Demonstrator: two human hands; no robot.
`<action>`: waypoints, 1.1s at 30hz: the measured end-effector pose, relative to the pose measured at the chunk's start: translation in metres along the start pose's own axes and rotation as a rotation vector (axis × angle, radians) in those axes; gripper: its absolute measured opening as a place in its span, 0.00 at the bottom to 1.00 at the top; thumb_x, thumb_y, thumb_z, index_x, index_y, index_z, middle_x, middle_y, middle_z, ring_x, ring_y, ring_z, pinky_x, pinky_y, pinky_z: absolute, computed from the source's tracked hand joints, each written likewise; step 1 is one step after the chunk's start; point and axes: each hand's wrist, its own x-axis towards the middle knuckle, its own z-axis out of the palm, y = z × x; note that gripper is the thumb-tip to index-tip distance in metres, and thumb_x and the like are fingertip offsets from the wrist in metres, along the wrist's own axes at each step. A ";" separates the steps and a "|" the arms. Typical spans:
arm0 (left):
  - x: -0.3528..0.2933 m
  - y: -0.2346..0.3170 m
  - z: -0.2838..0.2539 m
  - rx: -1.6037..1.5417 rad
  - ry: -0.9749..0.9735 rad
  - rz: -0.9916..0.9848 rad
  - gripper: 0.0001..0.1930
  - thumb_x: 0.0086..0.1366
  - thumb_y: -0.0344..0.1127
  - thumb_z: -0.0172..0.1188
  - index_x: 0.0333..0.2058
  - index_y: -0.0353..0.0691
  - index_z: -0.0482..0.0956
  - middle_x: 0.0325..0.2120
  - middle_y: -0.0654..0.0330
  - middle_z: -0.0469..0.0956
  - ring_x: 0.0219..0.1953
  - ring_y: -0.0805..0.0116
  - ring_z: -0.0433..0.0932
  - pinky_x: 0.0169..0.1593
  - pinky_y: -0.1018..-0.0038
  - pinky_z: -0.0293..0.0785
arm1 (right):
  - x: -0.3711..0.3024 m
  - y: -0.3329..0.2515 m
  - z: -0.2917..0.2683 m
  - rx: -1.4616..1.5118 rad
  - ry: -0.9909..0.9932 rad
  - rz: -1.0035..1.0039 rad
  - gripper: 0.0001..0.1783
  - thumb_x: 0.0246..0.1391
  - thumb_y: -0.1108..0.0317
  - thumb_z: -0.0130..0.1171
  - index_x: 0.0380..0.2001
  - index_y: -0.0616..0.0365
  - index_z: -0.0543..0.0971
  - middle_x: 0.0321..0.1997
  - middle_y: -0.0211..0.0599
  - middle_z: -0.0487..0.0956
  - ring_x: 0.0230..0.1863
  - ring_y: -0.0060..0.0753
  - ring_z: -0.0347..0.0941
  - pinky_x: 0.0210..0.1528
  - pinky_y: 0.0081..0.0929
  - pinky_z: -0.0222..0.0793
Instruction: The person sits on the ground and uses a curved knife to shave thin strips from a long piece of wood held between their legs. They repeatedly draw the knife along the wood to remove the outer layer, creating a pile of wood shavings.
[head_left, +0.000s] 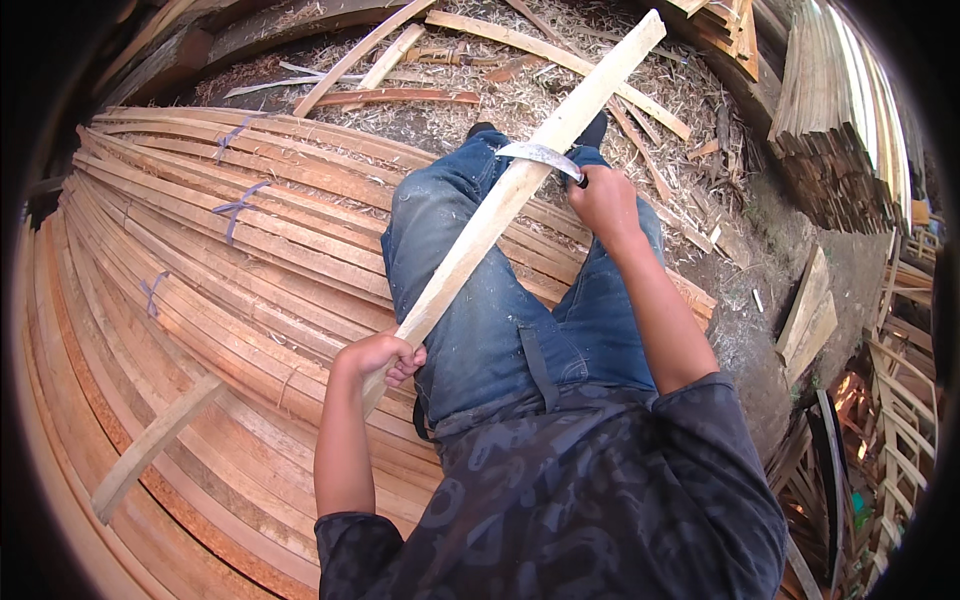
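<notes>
A long pale wooden plank (490, 215) slants across my thighs, its far end beyond my knees at the upper right. My left hand (383, 357) is closed around the plank's near end beside my left hip. In my right hand (605, 203) is the dark handle of a sickle (543, 155), gripped with the fingers wrapped round it. The curved metal blade lies across the plank's upper face near my knees, pointing left. Whether its edge bites into the wood cannot be made out.
Bundled wooden strips (300, 235), tied with purplish cords (238, 208), stretch beneath me and leftward. Wood shavings (440, 85) and loose strips (560, 48) litter the ground ahead. Stacked slats (835, 120) stand at the far right, with two short boards (808, 310) nearer me.
</notes>
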 end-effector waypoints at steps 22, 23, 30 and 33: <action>-0.003 0.001 0.030 -0.044 0.310 0.007 0.06 0.52 0.27 0.52 0.26 0.41 0.63 0.16 0.69 0.60 0.15 0.80 0.56 0.19 0.79 0.53 | -0.010 -0.027 0.032 -0.116 -0.079 -0.086 0.10 0.49 0.60 0.57 0.25 0.53 0.83 0.21 0.47 0.79 0.25 0.49 0.78 0.31 0.42 0.73; -0.004 0.002 0.030 -0.058 0.303 0.004 0.06 0.52 0.27 0.52 0.26 0.41 0.63 0.15 0.69 0.60 0.15 0.80 0.56 0.19 0.79 0.53 | -0.005 -0.027 0.034 -0.124 -0.072 -0.094 0.10 0.49 0.59 0.57 0.25 0.51 0.83 0.21 0.46 0.79 0.25 0.48 0.78 0.31 0.41 0.74; -0.003 0.004 0.029 -0.098 0.245 -0.004 0.06 0.46 0.28 0.50 0.27 0.37 0.67 0.15 0.67 0.59 0.14 0.78 0.55 0.19 0.79 0.52 | -0.003 -0.020 0.037 -0.125 -0.042 0.015 0.11 0.42 0.59 0.60 0.31 0.45 0.84 0.24 0.44 0.80 0.29 0.47 0.79 0.34 0.40 0.75; -0.003 -0.001 0.023 -0.125 0.214 -0.027 0.07 0.46 0.28 0.50 0.27 0.37 0.67 0.15 0.67 0.59 0.14 0.78 0.55 0.19 0.79 0.52 | -0.003 -0.026 0.036 -0.143 -0.060 0.031 0.12 0.44 0.58 0.60 0.32 0.46 0.84 0.25 0.43 0.80 0.29 0.47 0.79 0.34 0.41 0.74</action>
